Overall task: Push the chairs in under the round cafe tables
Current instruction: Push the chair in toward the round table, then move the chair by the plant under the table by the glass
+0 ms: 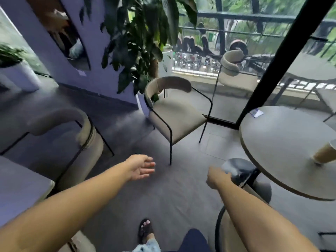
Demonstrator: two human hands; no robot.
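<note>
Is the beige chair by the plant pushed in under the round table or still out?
Out. The chair stands on open floor, apart from the round table, its seat fully exposed.

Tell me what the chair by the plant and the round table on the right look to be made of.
Chair: thin black legs and arm loops that look like painted metal rod; seat and curved backrest in matte beige, probably fabric or faux-leather padding, though the blur leaves the weave unclear. Round table: flat matte grey-beige top with a paler edge band, likely laminate or painted wood.

Chair left of round table, cup on it
</note>
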